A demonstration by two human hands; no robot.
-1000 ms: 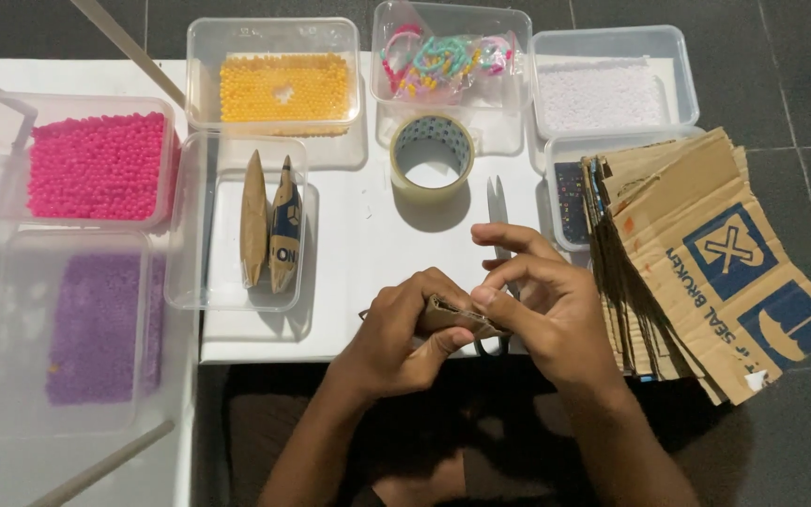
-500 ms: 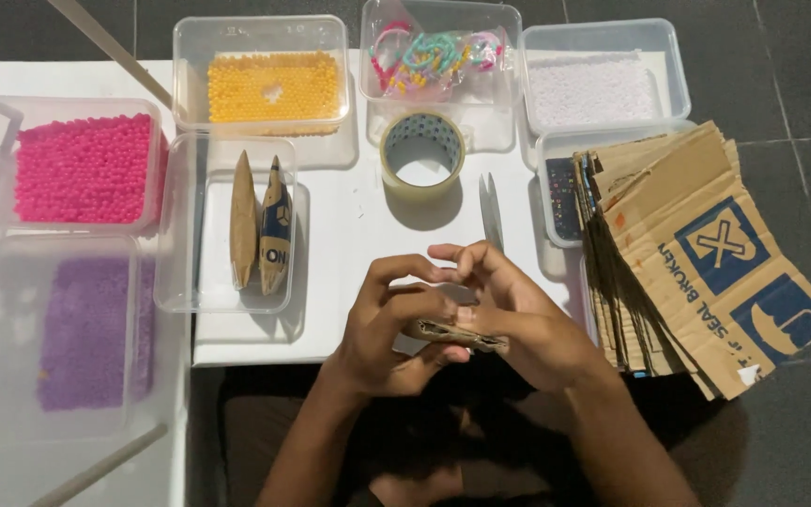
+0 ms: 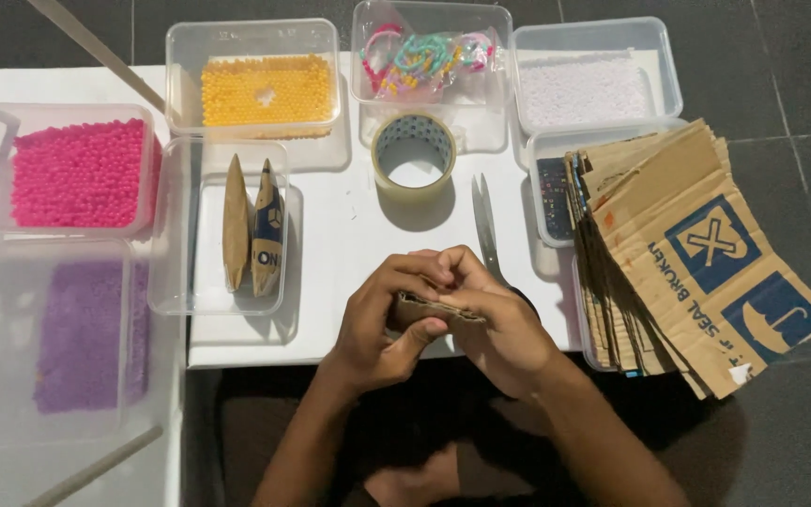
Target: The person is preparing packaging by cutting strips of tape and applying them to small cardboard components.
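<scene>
- Your left hand (image 3: 377, 329) and right hand (image 3: 495, 324) are both closing on a small folded piece of brown cardboard (image 3: 424, 308), holding it just over the near edge of the white table (image 3: 349, 235).
- You are pinching it from both ends; judging by that, firm, even finger pressure along the fold should be keeping the crease straight.
- The metal scissors (image 3: 483, 225) are lying just beyond your right hand, beside the ring of clear tape (image 3: 413, 155).
- Two finished pointed cardboard shapes (image 3: 253, 235) are sitting in the clear plastic tray (image 3: 173, 235) to your left.
</scene>
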